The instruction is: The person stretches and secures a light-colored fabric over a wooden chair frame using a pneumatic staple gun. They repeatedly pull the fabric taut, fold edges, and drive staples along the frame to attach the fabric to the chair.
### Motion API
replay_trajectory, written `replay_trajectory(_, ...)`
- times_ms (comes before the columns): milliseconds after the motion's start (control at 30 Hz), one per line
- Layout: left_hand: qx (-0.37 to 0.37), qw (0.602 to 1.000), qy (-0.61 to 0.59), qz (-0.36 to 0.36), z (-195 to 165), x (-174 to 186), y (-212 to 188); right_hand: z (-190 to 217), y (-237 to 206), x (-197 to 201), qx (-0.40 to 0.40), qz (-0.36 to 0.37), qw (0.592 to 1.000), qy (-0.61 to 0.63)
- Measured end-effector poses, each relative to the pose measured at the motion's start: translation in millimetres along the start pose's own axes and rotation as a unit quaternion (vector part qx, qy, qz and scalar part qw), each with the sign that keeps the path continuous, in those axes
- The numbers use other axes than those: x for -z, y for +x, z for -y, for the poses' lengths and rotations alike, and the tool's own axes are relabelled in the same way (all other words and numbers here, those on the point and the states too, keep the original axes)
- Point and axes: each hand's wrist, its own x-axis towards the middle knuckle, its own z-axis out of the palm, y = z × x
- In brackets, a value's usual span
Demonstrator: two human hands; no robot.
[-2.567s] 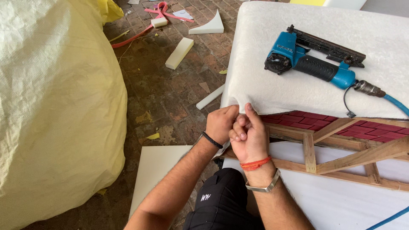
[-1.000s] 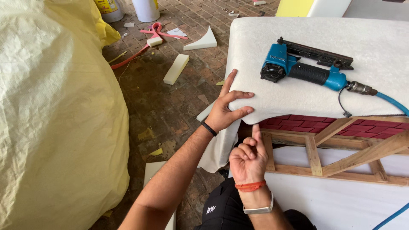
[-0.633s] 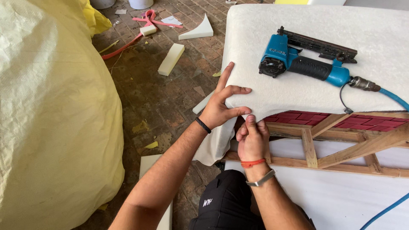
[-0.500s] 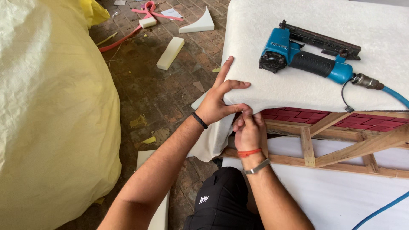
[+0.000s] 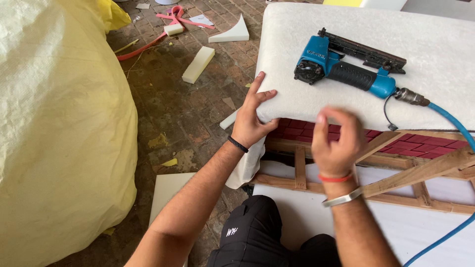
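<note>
Both hands were busy at the near-left corner of the padded frame. Left hand (image 5: 251,117) was clamped on the corner of the white wadding (image 5: 356,20), thumb on top, fingers curled underneath, pinning the sheet down over the edge. Right hand (image 5: 336,141) hung just off the near edge, blurred, fingers half curled and gripping nothing that showed. It sat in front of the wooden frame (image 5: 420,173), not touching it.

That wadding lay spread across the whole top, with a loose flap (image 5: 246,165) dangling below the left wrist. It looked soft, light and floppy, the kind of sheet that stretches and tears if tugged at one spot. Best hold, by the look of it, was right at the edge near the corner, pinched flat and pulled evenly. Red quilted fabric (image 5: 420,146) peeked out under the padding along the near side.

On top, to the right and well apart from both hands, lay the blue staple gun (image 5: 346,66), its hose (image 5: 457,126) trailing off to the right. That tool looked heavy and stiff, with the black handle the obvious place to grab.

Left of it all, a big yellow sack (image 5: 59,128) bulged over the brick floor (image 5: 198,113), and foam offcuts (image 5: 198,64) lay scattered at the far side.
</note>
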Motion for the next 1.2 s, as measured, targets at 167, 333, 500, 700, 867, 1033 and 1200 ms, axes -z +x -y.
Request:
replay_trajectory(167, 0.001, 0.999, -0.002, -0.032, 5.8, -7.8, -5.2, -23.3, 116.5, 6.0, -0.001, 0.259, 0.931, -0.257)
replay_trajectory(333, -0.017, 0.999, 0.022, -0.045, 11.1, -10.3, -6.1, -3.3, 143.1, -0.3, -0.125, 0.517, 0.78, -0.331)
replay_trajectory(500, -0.036, 0.997, 0.023, -0.065, 15.0, -15.1, -9.5, 34.6, 59.3, 28.4, -0.049, 0.507, 0.82, -0.262)
replay_trajectory(700, -0.037, 0.998, 0.002, -0.051, 13.2, -16.9, -11.7, 55.3, -31.0, 34.6, -0.105, 0.324, 0.939, 0.038)
replay_trajectory(867, -0.034, 0.998, 0.005, -0.05, 8.8, -11.9, -12.9, 59.2, -39.7, 12.6, -0.114, 0.314, 0.942, -0.017)
replay_trajectory(1033, -0.055, 0.998, 0.021, -0.037, 14.0, -10.1, -14.6, 65.1, -43.8, 11.1, -0.178, 0.316, 0.932, 0.001)
replay_trajectory(1200, -0.069, 0.994, 0.045, -0.074, 20.5, -17.6, -18.9, 68.2, -59.6, 36.9, -0.465, 0.158, 0.794, 0.359)
